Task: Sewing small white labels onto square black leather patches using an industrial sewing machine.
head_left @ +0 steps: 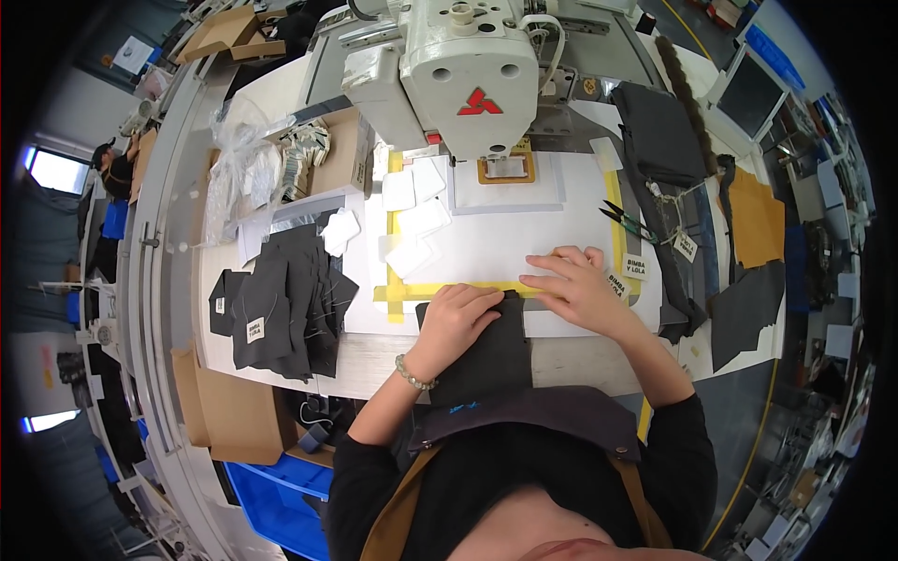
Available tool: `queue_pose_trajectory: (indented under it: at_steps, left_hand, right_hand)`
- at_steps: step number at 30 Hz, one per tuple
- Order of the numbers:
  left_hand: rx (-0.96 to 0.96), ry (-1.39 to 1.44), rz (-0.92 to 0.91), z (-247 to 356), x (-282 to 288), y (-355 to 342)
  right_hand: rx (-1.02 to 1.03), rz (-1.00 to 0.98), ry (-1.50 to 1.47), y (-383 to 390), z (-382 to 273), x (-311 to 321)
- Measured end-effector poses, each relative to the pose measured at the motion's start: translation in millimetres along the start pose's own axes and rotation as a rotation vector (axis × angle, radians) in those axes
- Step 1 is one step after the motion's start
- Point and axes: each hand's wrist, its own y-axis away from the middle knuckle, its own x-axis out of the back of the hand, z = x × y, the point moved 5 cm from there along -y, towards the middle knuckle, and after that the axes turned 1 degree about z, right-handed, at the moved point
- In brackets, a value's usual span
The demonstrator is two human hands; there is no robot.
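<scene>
At the worktop's [561, 360] near edge the left hand [456, 316] curls closed on a dark fabric piece [486, 351], the right hand [578, 288] presses flat and open beside it, unsewn, well short of the sewing machine [468, 75] beyond.

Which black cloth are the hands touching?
The black cloth at the table's near edge, under the left hand; the black pile lies untouched further left.

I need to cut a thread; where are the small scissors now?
The thread snips lie on the white table's right side, beyond the right hand, left of the dark fabric strap.
</scene>
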Motion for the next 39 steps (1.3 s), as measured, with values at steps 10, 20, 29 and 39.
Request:
queue_pose_trajectory:
  at_steps: [10, 20, 29, 39]
  left_hand:
    - [-0.023, 0.029, 0.020, -0.2, 4.4, -0.9]
    - [-0.113, 0.290, -0.034, 15.3, 32.1, -15.2]
    - [-0.282, 0.154, 0.116, 31.0, 35.9, -59.8]
    - [-0.186, 0.044, 0.126, 32.4, 22.5, -73.8]
  right_hand:
    - [0.037, 0.036, -0.030, 2.6, -5.3, -2.1]
    - [0.399, 0.341, -0.450, 30.8, -42.2, -5.8]
    - [0.172, 0.312, -0.315, 27.7, -34.6, -18.0]
    - [-0.502, 0.350, -0.988, 19.4, 7.9, 7.7]
